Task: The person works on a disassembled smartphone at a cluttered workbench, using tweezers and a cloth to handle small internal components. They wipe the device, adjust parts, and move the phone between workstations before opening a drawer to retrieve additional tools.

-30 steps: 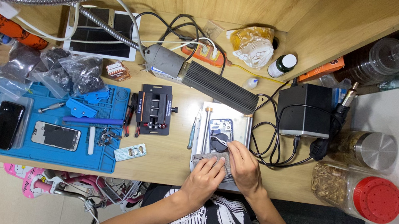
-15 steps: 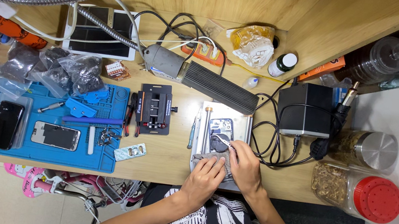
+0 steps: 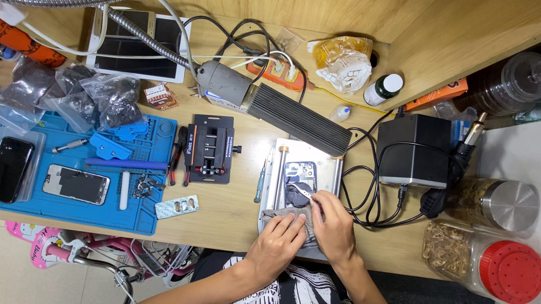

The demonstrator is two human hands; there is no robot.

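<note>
An opened phone [image 3: 299, 177] lies on a small metal work plate [image 3: 332, 170] on the wooden desk. My right hand [image 3: 333, 224] pinches thin tweezers [image 3: 302, 190], their tip resting on the phone's lower part. My left hand [image 3: 278, 240] presses flat on a grey cloth [image 3: 270, 215] at the plate's near edge, fingers together, holding it down.
A blue mat [image 3: 65, 208] at left carries two phones [image 3: 7, 168], tools and screws. A black clamp jig [image 3: 209, 148] and a screwdriver [image 3: 261, 180] lie beside the plate. A black power box [image 3: 415, 150] with cables, jars [image 3: 497, 267] and a ribbed lamp head [image 3: 290, 114] crowd the right and back.
My right hand has shifted slightly with the tweezers over the phone. My left hand stays on the cloth.
</note>
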